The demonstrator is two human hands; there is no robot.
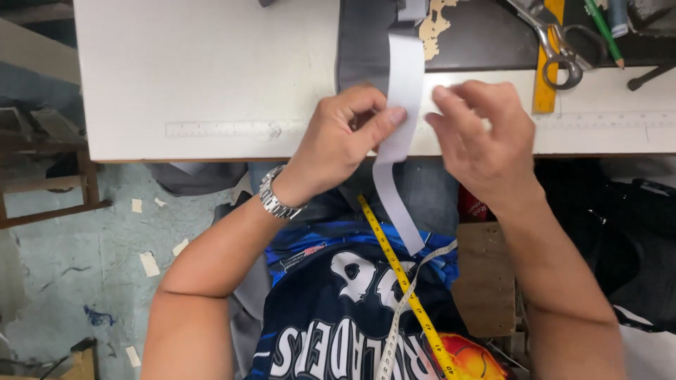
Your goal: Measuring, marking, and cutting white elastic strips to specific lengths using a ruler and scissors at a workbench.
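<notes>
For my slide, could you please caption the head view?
Both hands, left and right, hold a white strip over a table.

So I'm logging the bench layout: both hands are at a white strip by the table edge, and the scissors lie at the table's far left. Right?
Not quite. The head view shows the scissors at the far right, beside the yellow ruler. The left hand does pinch the white strip at the table edge, the right hand beside it.

A silver metal link watch (277,198) is worn on the left wrist; a dark blue printed jersey (338,302) with white lettering is worn, and a yellow tape measure (405,285) is draped over it
</notes>
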